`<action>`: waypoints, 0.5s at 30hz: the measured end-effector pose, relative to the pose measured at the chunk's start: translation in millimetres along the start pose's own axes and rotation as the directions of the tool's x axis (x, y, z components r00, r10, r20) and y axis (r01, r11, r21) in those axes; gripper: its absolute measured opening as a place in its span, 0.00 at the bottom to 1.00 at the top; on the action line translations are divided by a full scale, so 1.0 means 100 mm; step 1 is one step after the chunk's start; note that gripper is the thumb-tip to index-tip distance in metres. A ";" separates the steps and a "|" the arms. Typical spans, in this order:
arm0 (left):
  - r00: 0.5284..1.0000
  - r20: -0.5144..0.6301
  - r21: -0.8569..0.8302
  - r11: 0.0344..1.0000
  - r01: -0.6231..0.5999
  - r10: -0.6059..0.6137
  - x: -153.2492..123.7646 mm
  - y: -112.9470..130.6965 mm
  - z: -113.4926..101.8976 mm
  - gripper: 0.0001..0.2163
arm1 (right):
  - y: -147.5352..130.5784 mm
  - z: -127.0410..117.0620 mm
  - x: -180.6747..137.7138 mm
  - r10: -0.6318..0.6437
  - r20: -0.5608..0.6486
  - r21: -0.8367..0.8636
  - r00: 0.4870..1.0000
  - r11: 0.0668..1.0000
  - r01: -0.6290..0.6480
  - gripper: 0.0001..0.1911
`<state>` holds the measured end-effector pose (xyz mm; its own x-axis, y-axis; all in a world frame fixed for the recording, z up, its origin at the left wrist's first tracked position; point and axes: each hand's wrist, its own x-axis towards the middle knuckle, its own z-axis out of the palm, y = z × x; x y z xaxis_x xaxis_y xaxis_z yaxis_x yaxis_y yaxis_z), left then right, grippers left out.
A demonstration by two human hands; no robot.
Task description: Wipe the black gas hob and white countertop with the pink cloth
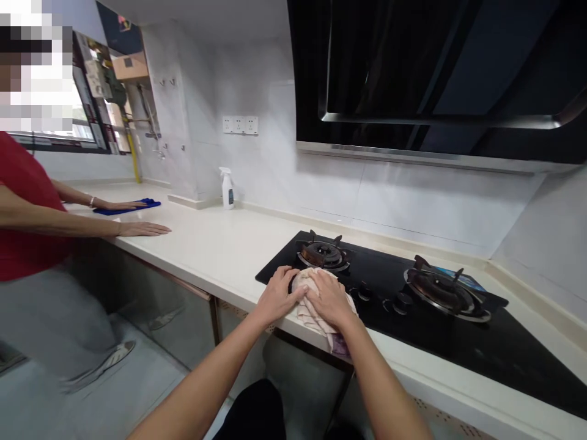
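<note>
Red shirt [27, 205] at the far left: a co-worker leans over the counter [206, 244], one hand [123, 206] flat on a blue cloth [150, 202], the other [144, 228] flat on the bare top. Next along, a spray bottle [227, 190] stands upright near the wall. Then the left hand [277, 295], loosely curved, thumb spread from its fingers, rests against the left side of a pale cloth [308, 313]. That cloth lies bunched across the hob's front edge, its longer way running from near the left burner [323, 252] to a purple end at the counter's front edge. The right hand [329, 297] sits more squarely over it, fingers bent; I can't tell if they pinch any folds. Rightward, the hob [486, 360] carries two knobs [402, 301] and the right burner [446, 293].
</note>
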<state>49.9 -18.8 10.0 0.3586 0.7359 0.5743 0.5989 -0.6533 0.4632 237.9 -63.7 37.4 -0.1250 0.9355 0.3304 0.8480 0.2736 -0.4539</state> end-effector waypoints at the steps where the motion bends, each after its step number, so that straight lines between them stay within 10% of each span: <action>1: 1.000 -0.018 -0.004 1.000 -0.002 0.002 0.00 0.00 -0.01 0.21 | 0.05 -0.06 -0.07 -0.024 0.016 0.036 1.000 0.999 0.024 0.29; 7: 0.991 -0.066 0.035 0.993 -0.115 0.117 0.12 0.20 0.04 0.19 | 0.73 -0.59 -0.88 0.181 -0.280 0.345 0.943 0.935 -0.077 0.27; 10: 0.979 0.132 0.059 0.984 -0.166 0.157 0.18 0.50 0.24 0.29 | 1.28 -0.82 -1.36 0.336 -0.517 0.164 0.787 0.941 -0.294 0.26; 15: 0.917 0.382 0.117 0.978 -0.172 0.116 0.11 0.93 0.75 0.52 | 1.96 -0.88 -1.70 0.472 -0.527 -0.078 0.707 0.802 -0.593 0.26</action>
<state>163.2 -58.3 8.6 0.6714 0.6671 0.3227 0.6077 -0.7449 0.2755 471.2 -188.5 -34.8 0.5829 0.6729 0.4554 0.7940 -0.3524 -0.4954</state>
